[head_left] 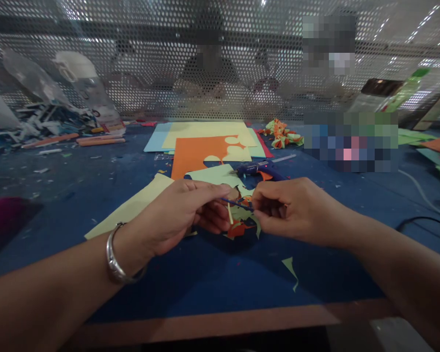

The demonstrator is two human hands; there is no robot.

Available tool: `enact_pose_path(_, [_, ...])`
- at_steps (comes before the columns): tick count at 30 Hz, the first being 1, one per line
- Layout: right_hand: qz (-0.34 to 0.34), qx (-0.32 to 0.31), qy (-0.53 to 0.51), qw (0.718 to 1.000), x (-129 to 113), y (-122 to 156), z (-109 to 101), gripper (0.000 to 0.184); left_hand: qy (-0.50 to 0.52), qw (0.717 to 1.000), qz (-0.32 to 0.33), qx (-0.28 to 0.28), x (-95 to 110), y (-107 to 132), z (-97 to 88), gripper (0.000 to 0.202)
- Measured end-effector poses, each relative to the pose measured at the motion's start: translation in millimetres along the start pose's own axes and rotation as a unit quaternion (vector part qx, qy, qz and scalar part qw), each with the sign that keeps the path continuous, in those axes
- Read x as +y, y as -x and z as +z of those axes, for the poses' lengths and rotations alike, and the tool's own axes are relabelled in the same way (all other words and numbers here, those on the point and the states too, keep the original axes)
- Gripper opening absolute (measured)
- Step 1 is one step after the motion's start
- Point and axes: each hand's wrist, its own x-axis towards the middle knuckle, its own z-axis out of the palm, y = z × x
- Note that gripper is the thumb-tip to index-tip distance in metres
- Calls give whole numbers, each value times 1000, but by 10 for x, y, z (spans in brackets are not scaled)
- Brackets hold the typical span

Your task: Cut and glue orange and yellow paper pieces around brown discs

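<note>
My left hand, with a silver bangle at the wrist, is closed with thumb and fingers pinching one end of a thin dark blue strip. A short pale yellow strip hangs by the same fingertips. The other end of the blue strip runs into the closed fingers of my right hand. Whether the strip is paper or another material I cannot tell. Below and behind the hands lie orange paper scraps and a pale green sheet with cut edges.
A blue glue gun lies behind my hands. Beyond it are an orange sheet with round cut-outs, yellow sheets and crumpled orange-green paper. A white-capped bottle stands left, before a perforated metal screen. A cable runs right.
</note>
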Motion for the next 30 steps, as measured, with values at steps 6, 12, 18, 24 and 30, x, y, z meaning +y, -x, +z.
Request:
enact_pose_path(6, [-11,-6,9,1000,-16,7,7,6,-31,999,2,31,18,16,43,38])
enact_pose_path(12, [-18,-7,21,1000,19,9,21,6,-62,998,0,12,26,26,26,40])
enact_pose_path(18, [-18,-10,23,1000,15,-9,19,7,-60,998,-30,-10,67,55,0,27])
enact_pose_path(24, [-21,-9,25,999,10,23,6,7,-56,998,-17,-19,86,57,3,22])
enact_pose_path(30, [-23,-24,15,999,4,7,-7,5,-52,998,6,-36,95,25,15,12])
